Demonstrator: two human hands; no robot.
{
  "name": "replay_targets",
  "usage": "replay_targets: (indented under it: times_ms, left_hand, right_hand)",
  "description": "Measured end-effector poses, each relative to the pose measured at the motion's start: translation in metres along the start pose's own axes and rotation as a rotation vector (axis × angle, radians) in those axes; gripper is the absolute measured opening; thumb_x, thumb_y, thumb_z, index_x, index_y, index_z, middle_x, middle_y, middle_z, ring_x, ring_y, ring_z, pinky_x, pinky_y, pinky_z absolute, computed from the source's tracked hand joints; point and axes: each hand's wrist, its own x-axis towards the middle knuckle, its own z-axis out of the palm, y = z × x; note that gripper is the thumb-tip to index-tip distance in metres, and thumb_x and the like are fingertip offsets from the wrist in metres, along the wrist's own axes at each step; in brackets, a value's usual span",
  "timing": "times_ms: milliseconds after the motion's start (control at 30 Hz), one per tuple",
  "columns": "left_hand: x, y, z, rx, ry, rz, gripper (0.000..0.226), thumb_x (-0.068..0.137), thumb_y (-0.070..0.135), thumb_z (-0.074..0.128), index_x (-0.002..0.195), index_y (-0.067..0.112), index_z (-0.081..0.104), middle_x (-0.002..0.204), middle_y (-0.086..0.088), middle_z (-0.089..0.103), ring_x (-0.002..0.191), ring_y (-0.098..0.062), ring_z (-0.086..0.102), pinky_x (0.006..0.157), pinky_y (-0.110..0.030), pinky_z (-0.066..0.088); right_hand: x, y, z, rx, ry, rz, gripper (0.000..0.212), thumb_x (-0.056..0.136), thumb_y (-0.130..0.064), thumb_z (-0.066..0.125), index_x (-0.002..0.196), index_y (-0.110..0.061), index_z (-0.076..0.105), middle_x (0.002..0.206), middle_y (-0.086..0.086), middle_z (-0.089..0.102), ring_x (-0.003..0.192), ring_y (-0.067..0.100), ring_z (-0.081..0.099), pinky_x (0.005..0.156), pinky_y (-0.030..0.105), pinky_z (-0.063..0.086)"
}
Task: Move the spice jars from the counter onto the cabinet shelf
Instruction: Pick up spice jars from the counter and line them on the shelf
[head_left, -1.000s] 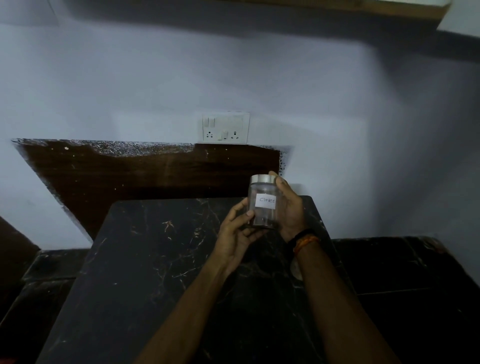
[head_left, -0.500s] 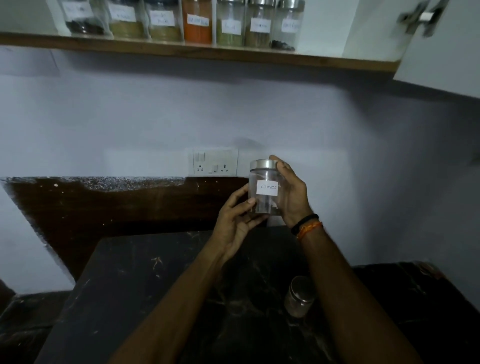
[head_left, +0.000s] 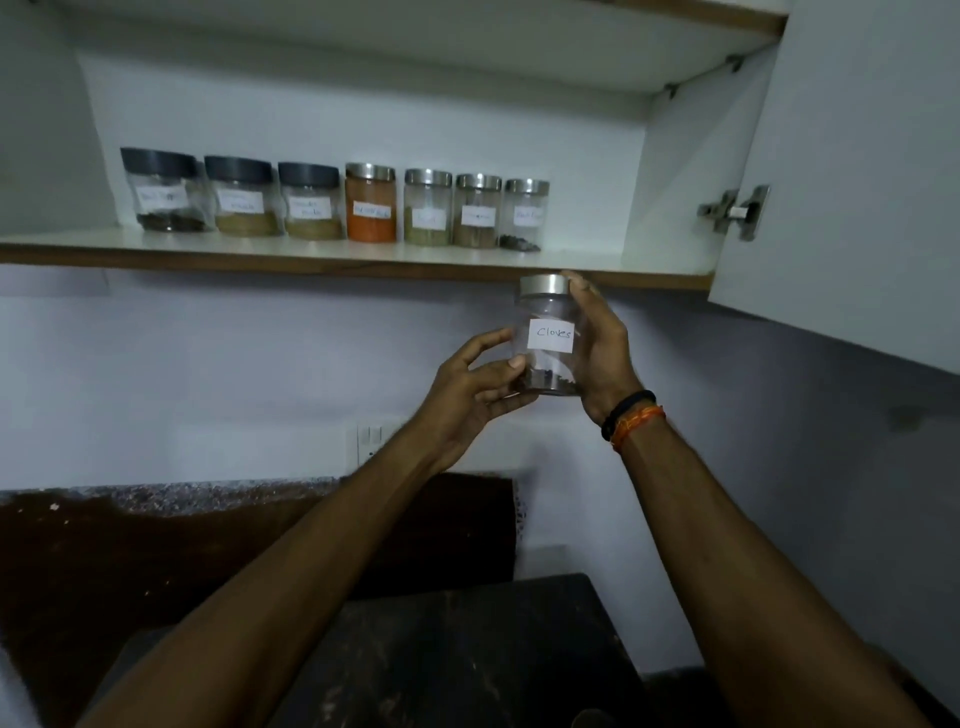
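A clear cloves jar (head_left: 548, 338) with a silver lid and a white label hangs upright just below the shelf's front edge. My right hand (head_left: 597, 348) wraps its right side, and my left hand (head_left: 475, 384) supports its lower left and base. The white cabinet shelf (head_left: 582, 262) above carries a row of several labelled spice jars (head_left: 371, 210), three with dark lids at the left and the others with silver lids. The shelf is bare to the right of the last jar (head_left: 524, 215).
The cabinet door (head_left: 857, 171) stands open at the right, its hinge (head_left: 735, 210) beside the shelf. A wall socket (head_left: 370, 441) sits behind my left wrist. The dark marble counter (head_left: 467, 649) lies below, with a jar lid (head_left: 592, 719) at the bottom edge.
Both hands have lifted the cloves jar from above the counter up to just under the shelf edge. The view has tilted up, bringing the cabinet interior into sight.
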Motion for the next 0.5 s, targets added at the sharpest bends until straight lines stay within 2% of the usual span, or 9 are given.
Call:
replay_targets:
  times_ms: [100,200,300,333,433,500]
  left_hand:
    - [0.026,0.028,0.011,0.106,-0.043,0.042,0.050,0.092,0.010,0.068,0.139,0.013,0.052,0.121,-0.019,0.070,0.114,-0.037,0.067,0.101,-0.052,0.052]
    - [0.048,0.054,0.020,0.204,-0.088,0.067,0.046,0.093,0.011,0.067,0.136,0.018,0.055,0.120,-0.009,0.073,0.108,-0.028,0.071,0.092,-0.041,0.059]
    - [0.067,0.074,0.031,0.270,-0.093,0.070,0.045,0.094,0.017,0.068,0.137,0.018,0.054,0.102,0.000,0.076,0.090,-0.017,0.075,0.086,-0.037,0.059]
    - [0.073,0.080,0.034,0.294,-0.096,0.073,0.046,0.094,0.020,0.069,0.138,0.018,0.054,0.103,-0.001,0.075,0.089,-0.018,0.075,0.087,-0.039,0.059]
    - [0.094,0.095,0.042,0.371,-0.099,0.081,0.045,0.091,0.034,0.072,0.132,0.020,0.060,0.124,-0.014,0.067,0.105,-0.031,0.072,0.095,-0.048,0.057]
    - [0.107,0.103,0.045,0.397,-0.102,0.068,0.046,0.088,0.043,0.073,0.126,0.017,0.063,0.126,-0.015,0.067,0.106,-0.034,0.071,0.096,-0.052,0.056]
  right_hand:
    - [0.023,-0.025,-0.001,-0.033,0.001,-0.034,0.052,0.099,-0.046,0.052,0.136,-0.010,0.056,0.131,0.021,0.062,0.122,0.042,0.058,0.105,0.060,0.045]
    - [0.040,-0.042,-0.003,-0.070,0.017,-0.033,0.052,0.096,-0.050,0.055,0.134,-0.014,0.059,0.129,0.017,0.065,0.121,0.039,0.060,0.105,0.060,0.045]
    - [0.054,-0.052,-0.007,-0.049,0.047,-0.089,0.049,0.095,-0.047,0.059,0.130,-0.012,0.062,0.126,0.018,0.066,0.119,0.041,0.061,0.101,0.063,0.047]
    - [0.058,-0.055,-0.008,-0.043,0.055,-0.104,0.050,0.094,-0.048,0.059,0.129,-0.012,0.063,0.126,0.018,0.067,0.119,0.041,0.061,0.102,0.063,0.046]
    - [0.070,-0.063,-0.014,-0.048,0.072,-0.145,0.052,0.091,-0.052,0.060,0.127,-0.014,0.064,0.124,0.017,0.068,0.118,0.042,0.061,0.101,0.063,0.047]
    - [0.077,-0.066,-0.018,-0.069,0.083,-0.169,0.052,0.088,-0.053,0.062,0.125,-0.017,0.065,0.119,0.011,0.071,0.111,0.035,0.067,0.097,0.056,0.053]
